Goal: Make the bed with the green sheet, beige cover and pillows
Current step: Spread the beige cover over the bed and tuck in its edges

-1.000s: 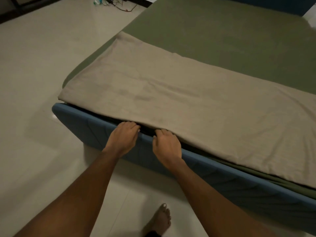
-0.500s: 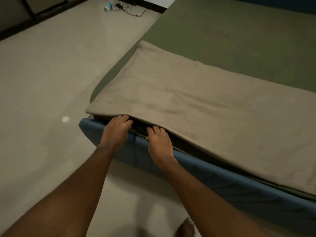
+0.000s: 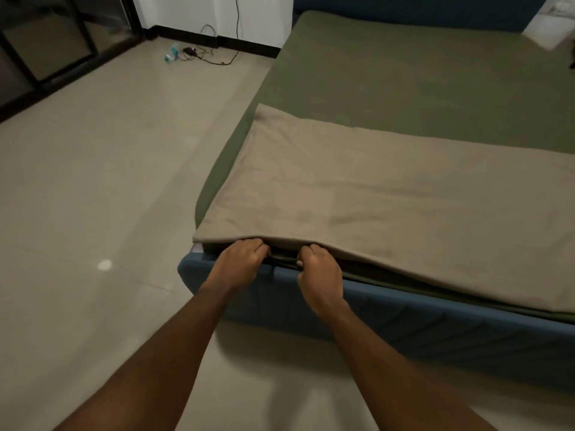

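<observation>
Two hands curled under the beige cover (image 3: pixel 373 197), grip hidden; left hand (image 3: pixel 236 259) nearest its corner, right hand (image 3: pixel 320 272) beside, cover running long rightward

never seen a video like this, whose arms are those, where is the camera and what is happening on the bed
No machine here: a person wears one wide-angle camera on the head, looking forward and down, so you see their own arms. The left hand and right hand sit at the bed's near edge, fingers curled into the gap under the beige cover; what they grip is hidden. The cover lies across the near part of the green sheet, on a blue bed frame. No pillows show. Cables lie on the floor.
</observation>
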